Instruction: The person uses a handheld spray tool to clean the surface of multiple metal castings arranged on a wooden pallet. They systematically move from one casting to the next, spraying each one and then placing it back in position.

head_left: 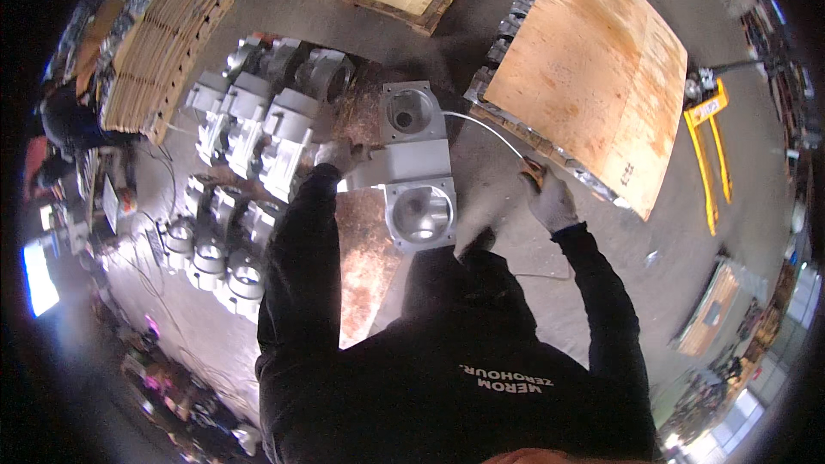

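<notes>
Castings: two square grey metal housings, smooth, each with a round bore, beside the rusty plate.
Left hand: gloved, gripping the housing's edge.
Right hand: gloved, closed around an orange-tipped tool with white hose.

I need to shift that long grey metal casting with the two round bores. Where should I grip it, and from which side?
Probably by the flat middle section of the grey casting, reaching down from the left, where the left hand already rests. The bored blocks at both ends look bulky, so a second hand on the near end would help.
</notes>
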Tool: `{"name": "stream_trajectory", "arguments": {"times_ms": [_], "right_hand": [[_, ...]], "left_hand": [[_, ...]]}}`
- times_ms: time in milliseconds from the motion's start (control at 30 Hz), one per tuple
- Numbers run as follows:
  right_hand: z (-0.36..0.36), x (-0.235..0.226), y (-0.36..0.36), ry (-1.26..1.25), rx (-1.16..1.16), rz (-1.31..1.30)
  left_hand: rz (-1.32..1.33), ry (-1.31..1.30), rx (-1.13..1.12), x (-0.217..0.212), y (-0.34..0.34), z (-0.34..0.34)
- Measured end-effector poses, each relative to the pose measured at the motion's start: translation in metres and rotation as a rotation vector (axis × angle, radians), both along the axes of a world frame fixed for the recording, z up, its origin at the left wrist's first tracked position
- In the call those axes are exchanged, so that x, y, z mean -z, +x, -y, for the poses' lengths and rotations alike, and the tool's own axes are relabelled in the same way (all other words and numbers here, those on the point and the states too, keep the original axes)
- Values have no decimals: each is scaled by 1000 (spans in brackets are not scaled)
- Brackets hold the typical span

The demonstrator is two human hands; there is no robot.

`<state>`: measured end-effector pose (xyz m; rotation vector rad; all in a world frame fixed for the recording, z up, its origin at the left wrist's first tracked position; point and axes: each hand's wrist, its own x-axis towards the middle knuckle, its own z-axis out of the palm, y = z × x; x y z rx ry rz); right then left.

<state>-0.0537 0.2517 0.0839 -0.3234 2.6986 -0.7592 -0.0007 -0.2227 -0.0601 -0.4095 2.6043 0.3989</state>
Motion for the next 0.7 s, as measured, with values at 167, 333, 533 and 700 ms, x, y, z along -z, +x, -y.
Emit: {"name": "stream_trajectory", "arguments": {"times_ms": [167, 333, 533, 700], "right_hand": [[81, 22, -43, 244, -365, -254], [166, 22, -66, 507, -635, -242], [242, 29, -72, 530, -803, -201], [294, 22, -68, 718, -1006, -106]], "left_hand": [[-110, -249, 105, 7, 17, -9], [-147, -390, -42, 33, 70, -96], [-243, 117, -615, 43, 153, -258], [-10, 294, -598, 78, 162, -297]]}}
